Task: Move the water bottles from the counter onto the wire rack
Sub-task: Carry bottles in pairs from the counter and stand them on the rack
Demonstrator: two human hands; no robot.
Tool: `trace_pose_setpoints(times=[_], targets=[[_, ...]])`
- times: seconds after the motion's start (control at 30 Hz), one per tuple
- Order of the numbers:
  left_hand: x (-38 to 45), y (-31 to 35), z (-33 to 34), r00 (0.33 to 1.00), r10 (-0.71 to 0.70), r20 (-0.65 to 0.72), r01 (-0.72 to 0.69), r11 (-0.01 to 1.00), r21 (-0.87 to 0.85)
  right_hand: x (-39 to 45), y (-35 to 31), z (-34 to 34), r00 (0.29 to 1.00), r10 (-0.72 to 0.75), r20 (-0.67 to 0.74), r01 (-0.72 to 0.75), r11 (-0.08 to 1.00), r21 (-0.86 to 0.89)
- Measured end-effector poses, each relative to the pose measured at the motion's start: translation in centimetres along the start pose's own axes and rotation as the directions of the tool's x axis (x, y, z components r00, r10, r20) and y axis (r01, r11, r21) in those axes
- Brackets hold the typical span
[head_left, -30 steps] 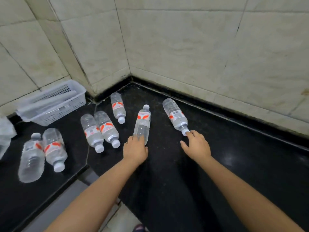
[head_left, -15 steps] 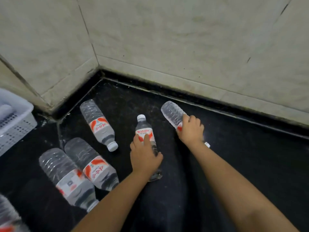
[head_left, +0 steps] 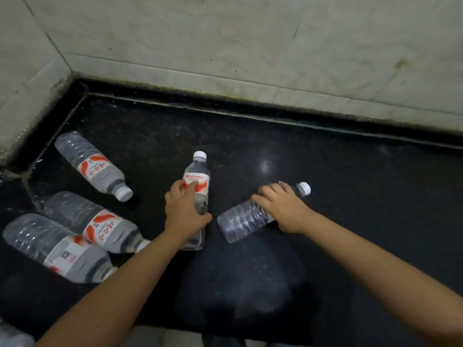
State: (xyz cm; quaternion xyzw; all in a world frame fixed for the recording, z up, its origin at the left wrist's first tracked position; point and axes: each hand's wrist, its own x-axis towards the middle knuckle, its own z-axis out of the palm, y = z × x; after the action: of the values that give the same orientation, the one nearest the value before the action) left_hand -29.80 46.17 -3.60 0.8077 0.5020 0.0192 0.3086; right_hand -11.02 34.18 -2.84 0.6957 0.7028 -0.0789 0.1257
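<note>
Clear water bottles with red-and-white labels and white caps lie on a black counter [head_left: 350, 196]. My left hand [head_left: 184, 211] is wrapped around the middle of one bottle [head_left: 198, 176] whose cap points toward the wall. My right hand [head_left: 283, 209] grips a second bottle [head_left: 241, 221] that lies across, cap to the right, base toward my left hand. Three more bottles lie at the left: one near the corner [head_left: 92, 166], and two side by side [head_left: 97, 224] [head_left: 55, 249] closer to me. No wire rack is in view.
Pale tiled walls [head_left: 225, 46] meet in a corner at the upper left and close off the counter's back. The counter's front edge [head_left: 162, 331] runs along the bottom. Part of another bottle [head_left: 12, 339] shows at the bottom left corner.
Both hands reached forward and closed on their bottles. The right-hand bottle has swung round so its cap points right. The view moved closer and the white basket left the frame.
</note>
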Motion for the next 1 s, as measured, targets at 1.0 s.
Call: trace_pose_setpoints(times=[1.0], targets=[[-1.7, 4.6, 4.0, 0.992, -0.101, 0.071, 0.101, 0.995, -0.005, -3.4, -4.4, 1.3, 0.510, 0.839, 0.189, -0.702, 0.279, 0.655]])
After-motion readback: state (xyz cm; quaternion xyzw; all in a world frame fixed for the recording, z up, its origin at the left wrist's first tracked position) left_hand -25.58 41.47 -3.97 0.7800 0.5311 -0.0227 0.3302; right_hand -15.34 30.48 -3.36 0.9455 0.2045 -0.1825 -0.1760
